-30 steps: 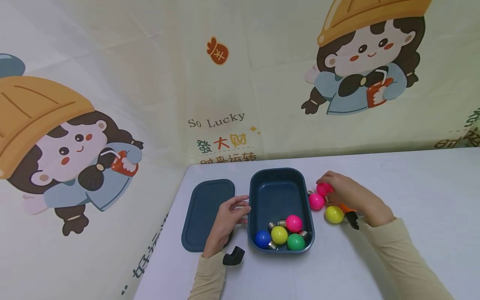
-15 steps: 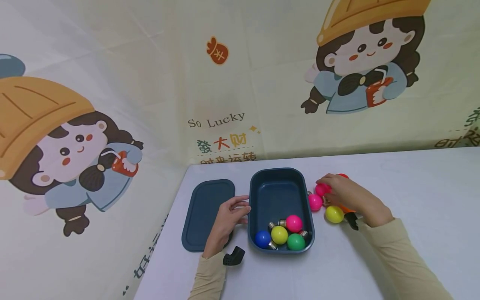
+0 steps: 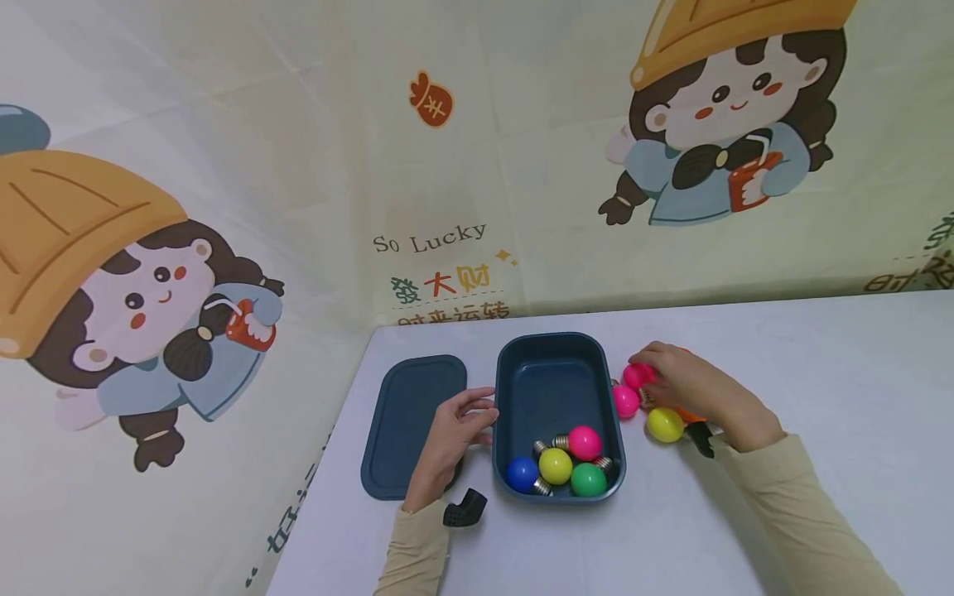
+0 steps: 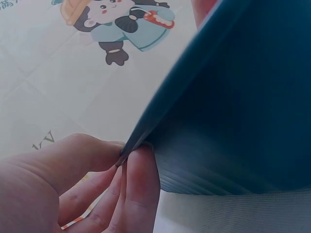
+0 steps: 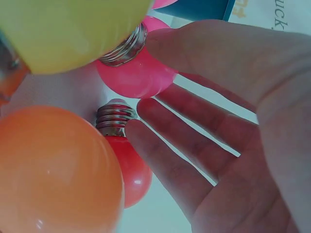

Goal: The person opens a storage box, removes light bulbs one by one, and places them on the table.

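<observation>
My left hand [image 3: 464,422] pinches the left rim of a dark blue box [image 3: 501,397] between thumb and fingers, seen closely in the left wrist view. My right hand [image 3: 689,381] is right of the box, thumb and fingertips around a pink light bulb [image 3: 638,376]. In the right wrist view this pink bulb [image 5: 141,73] lies between the thumb and the fingertips. A second pink bulb [image 3: 625,402] lies against the box's right side. Below the right hand lie a yellow bulb [image 3: 665,425] and an orange bulb [image 5: 53,170], with a red bulb [image 5: 133,170] near the fingertips.
Inside the box's near end lie a blue bulb [image 3: 522,475], a yellow bulb [image 3: 555,467], a green bulb [image 3: 589,479] and a pink bulb [image 3: 585,444]. A flat dark blue lid [image 3: 406,414] rests on the white table [image 3: 551,555], left of the box. Printed cloth [image 3: 551,165] hangs behind.
Both pink bulbs beside the box have shifted slightly left. My right hand has made small movements around one of them. My left hand stays on the box rim.
</observation>
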Tool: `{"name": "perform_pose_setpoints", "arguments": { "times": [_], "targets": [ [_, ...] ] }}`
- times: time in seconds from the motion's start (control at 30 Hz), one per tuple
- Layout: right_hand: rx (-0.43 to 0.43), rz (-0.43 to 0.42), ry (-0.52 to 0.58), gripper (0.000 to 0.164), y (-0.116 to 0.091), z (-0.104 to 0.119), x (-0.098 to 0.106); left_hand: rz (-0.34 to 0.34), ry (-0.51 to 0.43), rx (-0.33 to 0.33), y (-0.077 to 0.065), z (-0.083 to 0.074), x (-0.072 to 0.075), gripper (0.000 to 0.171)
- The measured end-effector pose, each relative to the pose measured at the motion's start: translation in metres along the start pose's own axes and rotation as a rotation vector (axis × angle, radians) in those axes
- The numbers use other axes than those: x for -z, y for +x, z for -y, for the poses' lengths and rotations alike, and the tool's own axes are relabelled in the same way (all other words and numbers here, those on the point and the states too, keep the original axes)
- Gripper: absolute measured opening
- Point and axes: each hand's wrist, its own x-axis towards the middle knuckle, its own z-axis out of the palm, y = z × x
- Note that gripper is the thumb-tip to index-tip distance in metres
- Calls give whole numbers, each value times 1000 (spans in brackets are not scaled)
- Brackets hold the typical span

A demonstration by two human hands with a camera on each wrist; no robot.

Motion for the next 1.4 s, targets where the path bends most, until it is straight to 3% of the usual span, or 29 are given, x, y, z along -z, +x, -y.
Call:
{"name": "perform_pose_setpoints", "arguments": {
  "times": [0.73, 1.4],
  "targets": [
    [-66, -5, 15, 41, -8, 18, 4, 3, -15, -4, 3, 2, 2, 44],
    [29, -63, -59, 47, -15, 52, 4, 9, -9, -7, 1, 2, 1, 42]
  ]
}}
